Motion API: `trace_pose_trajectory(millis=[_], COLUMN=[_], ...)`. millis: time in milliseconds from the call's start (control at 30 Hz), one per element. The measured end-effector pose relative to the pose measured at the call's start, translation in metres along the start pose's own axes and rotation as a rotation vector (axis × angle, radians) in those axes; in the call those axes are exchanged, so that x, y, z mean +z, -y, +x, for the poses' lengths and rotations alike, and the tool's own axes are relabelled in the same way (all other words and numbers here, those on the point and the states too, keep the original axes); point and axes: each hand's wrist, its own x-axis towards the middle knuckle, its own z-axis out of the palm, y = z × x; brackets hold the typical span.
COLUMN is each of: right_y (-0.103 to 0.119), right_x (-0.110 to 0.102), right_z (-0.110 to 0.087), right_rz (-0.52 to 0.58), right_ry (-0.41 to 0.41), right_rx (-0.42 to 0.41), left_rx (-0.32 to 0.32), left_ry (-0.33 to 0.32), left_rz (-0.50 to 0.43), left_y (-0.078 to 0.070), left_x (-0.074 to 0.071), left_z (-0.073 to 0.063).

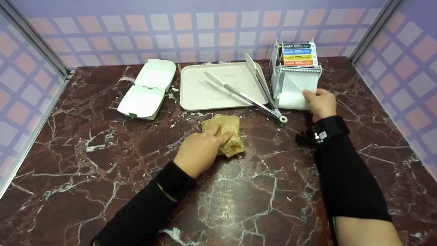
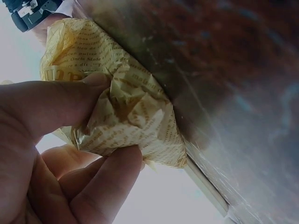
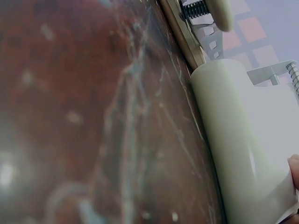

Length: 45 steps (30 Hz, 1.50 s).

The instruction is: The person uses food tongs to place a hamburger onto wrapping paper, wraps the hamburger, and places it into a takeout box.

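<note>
Near the middle of the table lies a parcel (image 1: 235,145) wrapped in tan paper printed with text. My left hand (image 1: 201,147) holds it, and in the left wrist view the thumb and curled fingers pinch the crumpled paper (image 2: 135,107). What is inside the wrapping is hidden. At the back right stands a label dispenser (image 1: 275,65) with green, blue, yellow and orange label strips on top. A white paper strip (image 1: 293,100) curves down its front. My right hand (image 1: 322,102) pinches that strip at its right edge; only fingertips show beside the white strip (image 3: 233,149) in the right wrist view.
A cream tray (image 1: 191,92) sits at the back centre. Metal tongs (image 1: 251,99) lie across it, their hinge end past the tray's front right corner. To the left is a white clamshell box (image 1: 141,99) with its lid raised. Patterned walls (image 1: 205,30) bound the marbled table.
</note>
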Motion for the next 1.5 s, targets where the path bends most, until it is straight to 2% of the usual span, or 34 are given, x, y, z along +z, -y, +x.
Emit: trace_pose_trajectory(millis=[300, 700, 1167, 1500], right_y=[-0.002, -0.003, -0.003, -0.002], right_x=[-0.005, -0.007, -0.011, -0.01], right_z=[0.001, 0.002, 0.003, 0.002], right_rz=[-0.149, -0.146, -0.282, -0.279], right_ry=[0.042, 0.054, 0.111, 0.117], right_rx=[0.006, -0.002, 0.025, 0.045], left_rx=[-0.01, -0.017, -0.016, -0.012], left_ry=[0.03, 0.035, 0.046, 0.051], left_rz=[-0.017, -0.032, -0.019, -0.015], left_y=[-0.001, -0.001, -0.002, -0.002], left_x=[-0.001, -0.001, -0.002, -0.002], left_z=[0.0, 0.0, 0.0, -0.001])
